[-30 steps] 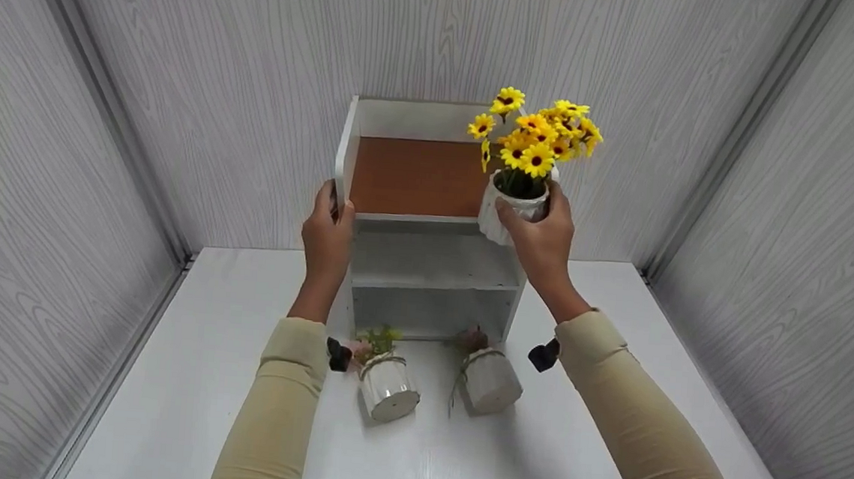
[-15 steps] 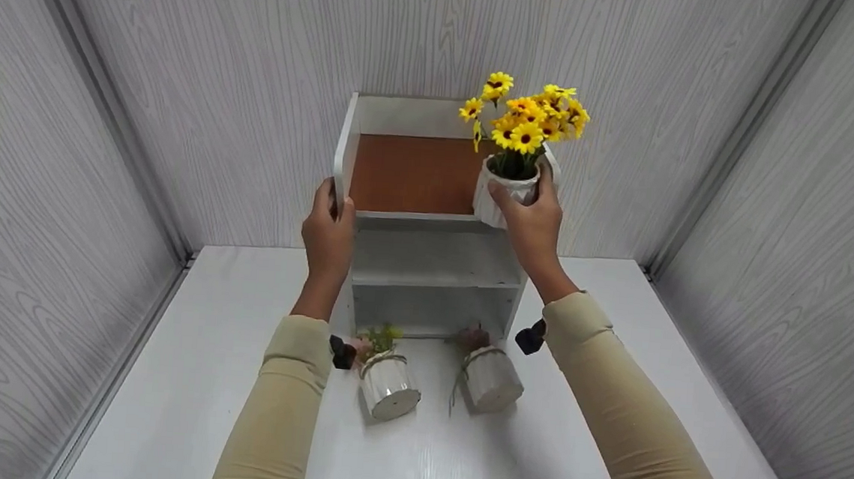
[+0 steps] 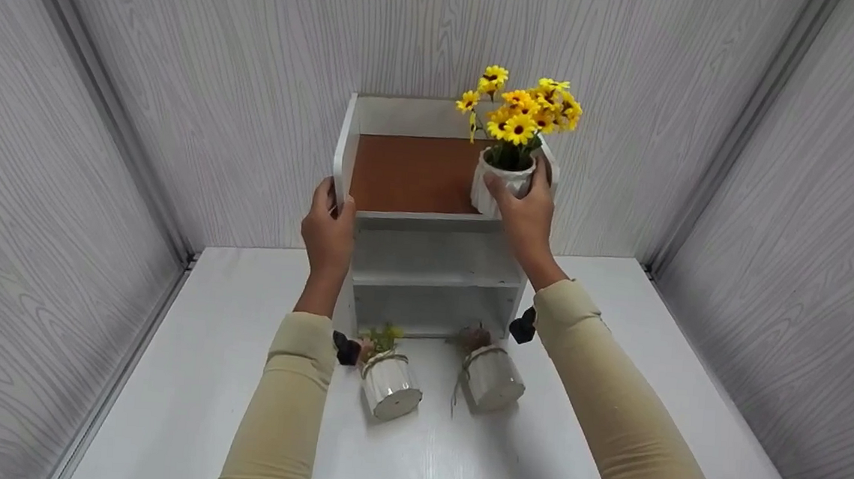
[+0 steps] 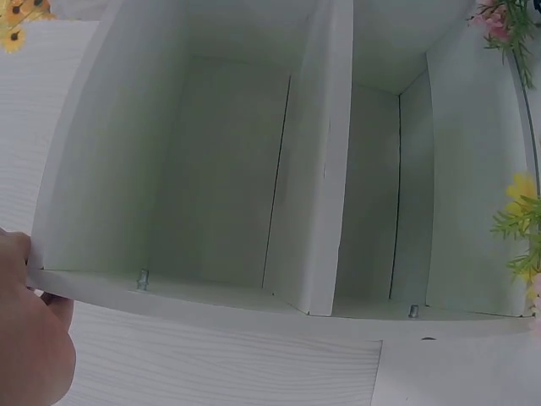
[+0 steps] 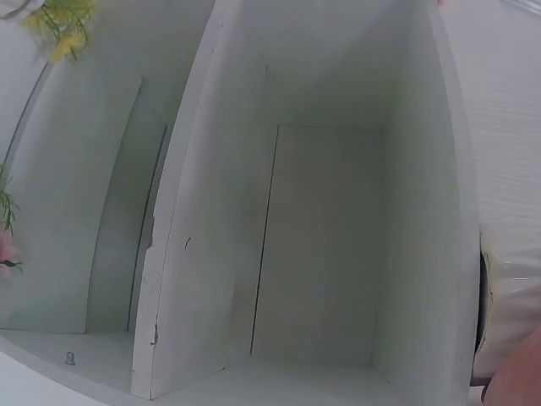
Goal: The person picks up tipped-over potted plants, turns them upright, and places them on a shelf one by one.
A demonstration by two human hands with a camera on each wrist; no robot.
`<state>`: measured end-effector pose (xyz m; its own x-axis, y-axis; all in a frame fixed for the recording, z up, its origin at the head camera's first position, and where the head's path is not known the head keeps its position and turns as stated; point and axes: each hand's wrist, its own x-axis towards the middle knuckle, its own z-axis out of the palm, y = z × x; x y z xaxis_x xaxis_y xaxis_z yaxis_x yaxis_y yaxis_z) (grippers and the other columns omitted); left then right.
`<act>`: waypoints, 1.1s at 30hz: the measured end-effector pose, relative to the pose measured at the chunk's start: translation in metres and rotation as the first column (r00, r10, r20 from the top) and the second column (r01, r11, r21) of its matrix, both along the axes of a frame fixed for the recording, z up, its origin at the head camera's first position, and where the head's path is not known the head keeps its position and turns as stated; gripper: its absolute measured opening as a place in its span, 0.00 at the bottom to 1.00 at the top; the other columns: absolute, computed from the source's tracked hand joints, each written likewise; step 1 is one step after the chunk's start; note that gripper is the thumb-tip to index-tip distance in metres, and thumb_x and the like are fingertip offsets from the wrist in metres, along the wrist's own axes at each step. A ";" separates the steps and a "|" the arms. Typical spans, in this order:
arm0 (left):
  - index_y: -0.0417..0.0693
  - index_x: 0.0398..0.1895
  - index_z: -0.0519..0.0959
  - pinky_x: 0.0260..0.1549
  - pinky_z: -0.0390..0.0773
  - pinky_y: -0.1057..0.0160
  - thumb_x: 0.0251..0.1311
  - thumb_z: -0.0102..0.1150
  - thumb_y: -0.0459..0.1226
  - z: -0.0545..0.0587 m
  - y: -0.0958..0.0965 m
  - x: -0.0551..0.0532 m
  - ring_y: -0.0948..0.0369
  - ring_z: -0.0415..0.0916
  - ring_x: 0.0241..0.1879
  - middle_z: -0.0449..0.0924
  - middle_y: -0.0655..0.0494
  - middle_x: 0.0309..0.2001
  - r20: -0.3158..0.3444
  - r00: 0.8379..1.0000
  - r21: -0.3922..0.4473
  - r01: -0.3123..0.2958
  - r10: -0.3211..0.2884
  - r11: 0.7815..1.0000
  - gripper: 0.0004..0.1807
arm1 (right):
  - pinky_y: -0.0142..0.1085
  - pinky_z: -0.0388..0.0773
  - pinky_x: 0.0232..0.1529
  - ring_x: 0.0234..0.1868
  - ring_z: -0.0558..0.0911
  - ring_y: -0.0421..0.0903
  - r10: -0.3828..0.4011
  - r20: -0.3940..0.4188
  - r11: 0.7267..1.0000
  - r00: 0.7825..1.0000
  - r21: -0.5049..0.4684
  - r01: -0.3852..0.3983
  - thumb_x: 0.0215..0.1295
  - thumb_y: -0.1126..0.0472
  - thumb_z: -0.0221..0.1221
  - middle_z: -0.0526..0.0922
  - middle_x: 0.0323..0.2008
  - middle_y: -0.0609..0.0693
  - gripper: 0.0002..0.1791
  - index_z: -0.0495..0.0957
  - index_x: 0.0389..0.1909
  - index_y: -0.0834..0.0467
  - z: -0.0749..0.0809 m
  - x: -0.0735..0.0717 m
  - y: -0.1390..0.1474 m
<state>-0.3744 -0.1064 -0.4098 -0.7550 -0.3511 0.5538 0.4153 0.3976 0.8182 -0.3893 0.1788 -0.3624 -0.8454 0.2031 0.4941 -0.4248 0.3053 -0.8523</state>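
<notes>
Head: the right hand, gripping the white sunflower pot, has moved farther back, over the brown top shelf's right front, with room leftward; the left hand still grips the side panel. Right wrist: pot beside shelf edge.

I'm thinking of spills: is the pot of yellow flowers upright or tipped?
Upright, or nearly so: the right hand grips the white pot, its mouth faces up, and the yellow flowers stand above it.
</notes>
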 end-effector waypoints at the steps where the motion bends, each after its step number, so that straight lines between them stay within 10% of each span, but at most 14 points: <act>1: 0.49 0.73 0.67 0.60 0.78 0.57 0.74 0.54 0.42 0.000 0.000 0.000 0.59 0.75 0.65 0.75 0.51 0.68 0.003 1.000 0.003 0.005 -0.005 1.000 0.26 | 0.40 0.66 0.71 0.73 0.66 0.43 0.000 0.000 1.000 1.000 -0.003 0.000 0.60 0.37 0.68 0.63 0.75 0.49 0.55 0.49 0.81 0.47 0.001 -0.002 0.000; 33: 0.50 0.72 0.68 0.61 0.76 0.57 0.75 0.52 0.42 0.000 0.022 -0.004 0.59 0.73 0.67 0.74 0.52 0.68 0.031 0.999 0.070 0.019 -0.022 0.997 0.25 | 0.40 0.59 0.75 0.76 0.61 0.42 -0.025 0.063 1.000 0.998 -0.001 0.025 0.60 0.34 0.66 0.61 0.77 0.47 0.56 0.45 0.82 0.47 0.002 -0.015 0.016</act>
<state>-0.3780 -0.0845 -0.4099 -0.7790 -0.3725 0.5044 0.3965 0.3306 0.8565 -0.4039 0.1950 -0.3607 -0.8692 0.2253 0.4401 -0.3629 0.3139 -0.8774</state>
